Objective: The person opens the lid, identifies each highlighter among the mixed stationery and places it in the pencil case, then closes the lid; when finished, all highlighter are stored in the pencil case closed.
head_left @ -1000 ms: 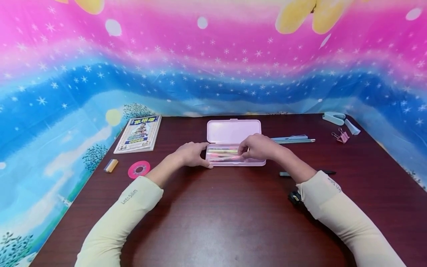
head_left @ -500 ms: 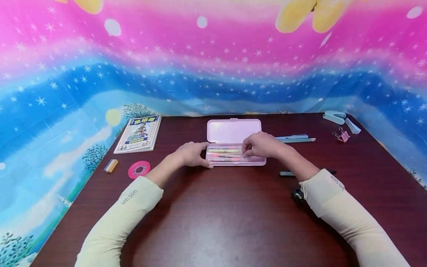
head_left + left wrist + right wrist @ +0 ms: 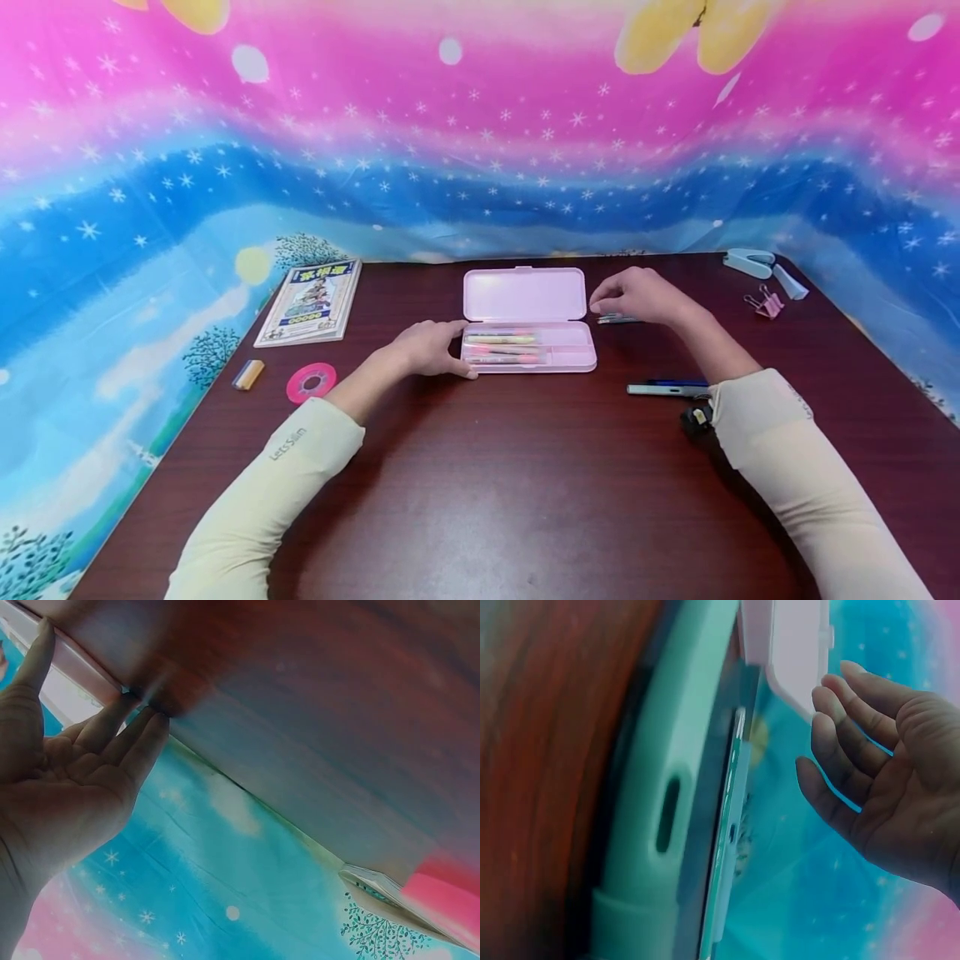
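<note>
A pink pencil case point(image 3: 573, 358) lies with its lid point(image 3: 525, 293) raised at the back. Several pens and pencils point(image 3: 502, 346) fill the left part of its tray. My left hand point(image 3: 427, 346) rests at the case's left end, thumb at the near corner and fingers at the far one; in the left wrist view its fingers point(image 3: 146, 742) are nearly straight. To the right of the case, my right hand point(image 3: 637, 293) is over pencils point(image 3: 617, 318) on the table and partly covers them. Its fingers look loosely bent and hold nothing in the right wrist view, where a green pencil point(image 3: 724, 825) shows.
Book point(image 3: 315, 302), eraser point(image 3: 249, 374) and pink tape roll point(image 3: 311, 382) lie on the left. Pens point(image 3: 663, 389) and a small black object point(image 3: 696, 421) lie near my right forearm. Stapler point(image 3: 750, 262) and pink binder clip point(image 3: 767, 302) are back right. A patterned cloth point(image 3: 480, 167) hangs behind.
My right hand has left the case's tray and moved right and back, over the pencils beside it. The tray's right part is now uncovered. My left hand has stayed in place.
</note>
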`<state>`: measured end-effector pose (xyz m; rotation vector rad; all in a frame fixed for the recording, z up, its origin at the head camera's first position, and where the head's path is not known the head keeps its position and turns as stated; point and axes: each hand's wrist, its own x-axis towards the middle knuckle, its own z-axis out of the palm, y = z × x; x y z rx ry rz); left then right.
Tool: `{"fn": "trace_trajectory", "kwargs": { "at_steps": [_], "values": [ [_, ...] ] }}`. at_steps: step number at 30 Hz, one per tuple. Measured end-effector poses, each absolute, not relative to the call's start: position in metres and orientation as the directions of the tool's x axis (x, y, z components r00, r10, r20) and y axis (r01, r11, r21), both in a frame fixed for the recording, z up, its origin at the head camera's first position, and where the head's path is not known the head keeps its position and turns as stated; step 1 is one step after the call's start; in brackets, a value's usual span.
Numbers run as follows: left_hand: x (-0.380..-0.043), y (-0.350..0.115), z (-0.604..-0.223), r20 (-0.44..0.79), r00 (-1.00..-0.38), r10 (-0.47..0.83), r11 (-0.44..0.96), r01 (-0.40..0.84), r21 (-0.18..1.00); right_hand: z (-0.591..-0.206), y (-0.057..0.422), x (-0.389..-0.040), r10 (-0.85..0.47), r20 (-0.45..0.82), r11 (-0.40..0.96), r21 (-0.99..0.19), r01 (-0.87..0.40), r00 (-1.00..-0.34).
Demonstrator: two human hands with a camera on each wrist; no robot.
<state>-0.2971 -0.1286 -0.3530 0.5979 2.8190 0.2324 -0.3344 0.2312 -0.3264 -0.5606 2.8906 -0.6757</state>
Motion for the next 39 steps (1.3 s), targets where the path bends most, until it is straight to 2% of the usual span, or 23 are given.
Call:
{"fn": "trace_trajectory", "kwargs": {
  "at_steps": [5, 14, 21, 25, 31, 39],
  "values": [
    [-0.297, -0.130, -0.356, -0.193, -0.882, 0.430, 0.896, 0.390, 0.212, -0.333, 0.237, -0.345, -0.321, -0.054, 0.841, -0.476, -0.258, -0.946],
    [-0.296, -0.127, -0.361, -0.197, -0.888, 0.417, 0.898, 0.368, 0.241, -0.342, 0.225, -0.357, -0.325, -0.109, 0.788, -0.580, -0.205, -0.939],
    [-0.297, -0.127, -0.361, -0.202, -0.887, 0.414, 0.900, 0.366, 0.237, -0.341, 0.229, -0.354, -0.285, -0.110, 0.653, -0.750, -0.109, -0.952],
    [-0.297, -0.127, -0.361, -0.203, -0.889, 0.411, 0.900, 0.360, 0.245, -0.339, 0.235, -0.352, -0.286, -0.094, 0.586, -0.805, -0.096, -0.954],
    [-0.297, -0.130, -0.359, -0.193, -0.887, 0.419, 0.897, 0.371, 0.242, -0.333, 0.240, -0.348, -0.298, -0.059, 0.545, -0.830, -0.119, -0.953],
    [-0.297, -0.130, -0.357, -0.168, -0.881, 0.441, 0.888, 0.402, 0.223, -0.331, 0.236, -0.341, -0.327, -0.026, 0.571, -0.802, -0.176, -0.945]
  ]
}}
